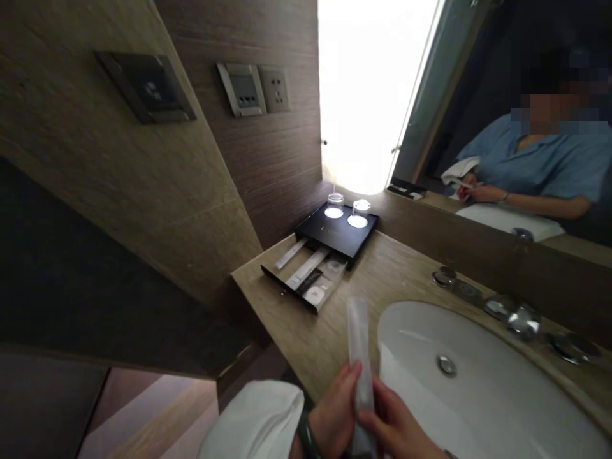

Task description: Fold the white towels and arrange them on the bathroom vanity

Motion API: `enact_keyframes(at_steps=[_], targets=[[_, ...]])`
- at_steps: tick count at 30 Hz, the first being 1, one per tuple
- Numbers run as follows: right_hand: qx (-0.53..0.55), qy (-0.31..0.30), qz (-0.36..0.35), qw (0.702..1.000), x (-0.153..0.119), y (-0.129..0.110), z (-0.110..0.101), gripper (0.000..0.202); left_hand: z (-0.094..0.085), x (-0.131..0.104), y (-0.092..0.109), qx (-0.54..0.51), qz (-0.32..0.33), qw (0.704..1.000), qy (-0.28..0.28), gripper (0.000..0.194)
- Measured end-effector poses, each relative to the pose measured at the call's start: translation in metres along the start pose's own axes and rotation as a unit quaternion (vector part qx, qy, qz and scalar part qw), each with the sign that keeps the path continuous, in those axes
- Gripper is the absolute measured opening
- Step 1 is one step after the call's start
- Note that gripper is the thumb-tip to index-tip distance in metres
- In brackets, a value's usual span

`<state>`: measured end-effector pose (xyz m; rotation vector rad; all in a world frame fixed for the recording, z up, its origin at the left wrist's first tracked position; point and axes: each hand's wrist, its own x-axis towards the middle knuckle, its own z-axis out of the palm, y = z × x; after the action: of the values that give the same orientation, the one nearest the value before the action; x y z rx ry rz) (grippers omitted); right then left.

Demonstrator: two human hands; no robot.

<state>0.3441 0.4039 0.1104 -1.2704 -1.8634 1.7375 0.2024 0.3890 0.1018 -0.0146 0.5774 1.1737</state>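
Note:
A long, narrow, pale translucent packet [358, 331] stands out from between my two hands, over the counter beside the sink; what is inside it I cannot make out. My left hand [335, 405] is closed on its left side, with the thumb pressed against the front. My right hand [399, 421] pinches the lower part from the right. A white folded towel [258, 417] hangs over my left forearm, and a dark green bangle [310, 437] circles that wrist.
A black amenity box [335, 239] with two upturned glasses on top stands in the corner. Its drawer [289, 290] is pulled out, holding several packets. To the right are a white sink [411, 319] and chrome taps [523, 322]. A mirror [478, 83] reflects a person in blue.

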Motion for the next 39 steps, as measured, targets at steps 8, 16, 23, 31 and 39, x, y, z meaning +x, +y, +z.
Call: enact_keyframes(at_steps=[8, 16, 23, 31, 39], targets=[[0.107, 0.088, 0.082, 0.987, 0.219, -0.107, 0.042, 0.064, -0.098, -0.016, 0.166, 0.061, 0.022, 0.998, 0.015, 0.11], [-0.544, 0.004, 0.049, 0.838, 0.337, -0.133, 0.038, 0.037, -0.152, -0.03, 0.234, 0.076, 0.035, 0.995, 0.046, 0.095], [-0.681, -0.032, -0.056, 0.729, 0.399, -0.116, 0.061, 0.037, -0.169, -0.023, 0.258, 0.092, 0.04, 0.994, 0.049, 0.083], [-0.652, 0.004, -0.098, 0.752, 0.358, -0.106, 0.066, 0.045, -0.172, -0.013, 0.266, 0.125, 0.031, 0.991, 0.035, 0.073], [-0.712, -0.039, -0.096, 0.695, 0.378, -0.119, 0.054, 0.023, -0.171, -0.009, 0.271, 0.141, 0.027, 0.99, 0.012, 0.066]])
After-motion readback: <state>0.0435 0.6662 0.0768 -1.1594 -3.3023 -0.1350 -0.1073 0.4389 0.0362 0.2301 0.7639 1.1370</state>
